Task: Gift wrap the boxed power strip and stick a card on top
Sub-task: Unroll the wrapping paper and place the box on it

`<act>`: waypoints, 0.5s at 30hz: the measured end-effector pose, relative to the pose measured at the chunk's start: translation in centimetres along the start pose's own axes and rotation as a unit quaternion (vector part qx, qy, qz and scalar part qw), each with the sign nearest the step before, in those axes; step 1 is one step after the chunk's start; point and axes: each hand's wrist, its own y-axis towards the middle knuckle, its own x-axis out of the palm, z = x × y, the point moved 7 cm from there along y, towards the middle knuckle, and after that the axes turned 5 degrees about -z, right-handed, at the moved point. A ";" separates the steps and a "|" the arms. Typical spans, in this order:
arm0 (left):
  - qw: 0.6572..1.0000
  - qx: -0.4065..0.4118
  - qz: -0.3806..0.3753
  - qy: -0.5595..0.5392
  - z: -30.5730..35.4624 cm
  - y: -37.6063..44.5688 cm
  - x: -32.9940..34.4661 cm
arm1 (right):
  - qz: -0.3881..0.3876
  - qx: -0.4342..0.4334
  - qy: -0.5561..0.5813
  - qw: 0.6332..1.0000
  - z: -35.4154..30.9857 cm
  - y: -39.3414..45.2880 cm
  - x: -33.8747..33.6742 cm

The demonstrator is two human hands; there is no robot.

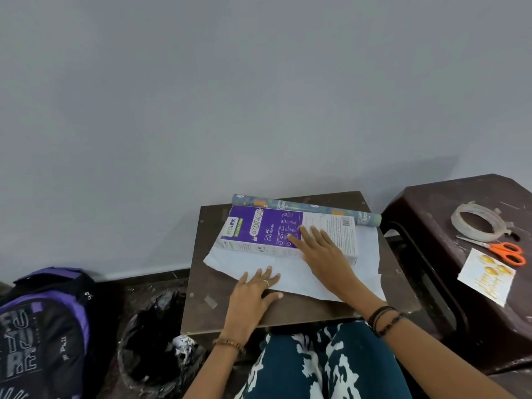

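Boxed power strip (pixel 288 234) on wrapping paper (pixel 290 276), both hands' fingers (pixel 309 234) flat, spread.

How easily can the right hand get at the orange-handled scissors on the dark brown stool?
Probably yes. The right hand rests flat on the purple box, holding nothing. The orange-handled scissors lie uncovered on the dark brown stool to that side, between the tape roll and the card.
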 end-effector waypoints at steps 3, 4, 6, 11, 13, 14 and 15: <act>0.997 0.024 0.051 0.051 1.5 0.3 -0.9 | 0.018 0.005 0.038 0.999 0.5 -0.3 0.0; 0.994 0.048 0.057 0.076 2.2 0.4 -1.2 | 0.013 0.001 0.053 0.999 0.6 -0.4 -0.1; 0.985 0.091 0.066 0.133 2.8 0.4 -1.1 | -0.028 -0.004 0.078 0.997 0.8 -0.3 -0.1; 0.970 0.141 0.020 0.199 4.7 0.1 -1.2 | -0.071 0.004 0.142 0.987 0.6 -0.9 -1.4; 0.969 0.150 0.036 0.193 5.9 -0.6 -1.6 | -0.071 0.008 0.127 0.989 0.3 -1.4 -1.6; 0.972 0.145 0.027 0.181 6.3 -0.7 -1.5 | -0.071 0.012 0.113 0.991 0.2 -1.6 -1.6; 0.977 0.127 -0.006 0.173 6.6 -0.6 -1.4 | -0.073 0.015 0.099 0.992 0.1 -1.7 -1.6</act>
